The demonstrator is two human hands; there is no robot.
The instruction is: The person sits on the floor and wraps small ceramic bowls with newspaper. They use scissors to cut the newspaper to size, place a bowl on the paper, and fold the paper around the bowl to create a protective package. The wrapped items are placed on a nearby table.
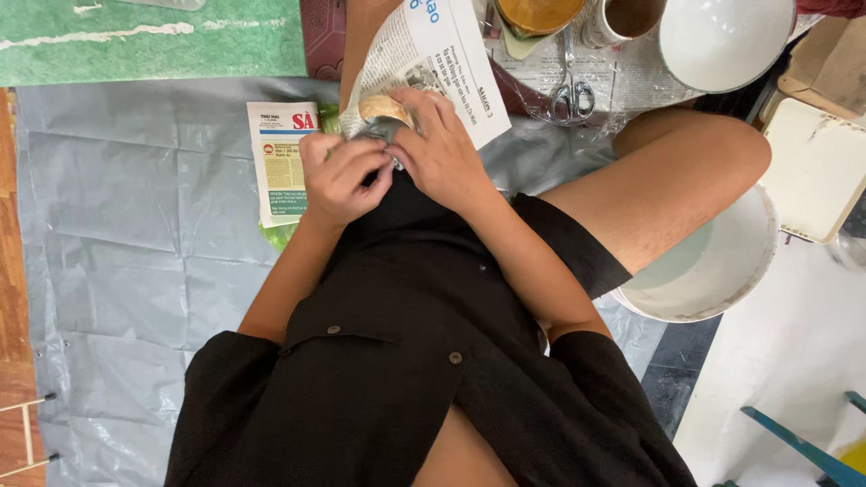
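pinching a small silvery wrapped object (383, 126) over newspaper (433, 54), left hand (341, 179) and right hand (442, 149) fingers together

Floor (794, 361) – grey plastic sheet (135, 261), white basin (713, 261), scissors (570, 95).

One head-worn camera looks steeply down from above the seated person; it sits close over the lap, facing the grey floor sheet (135, 252); no second view.
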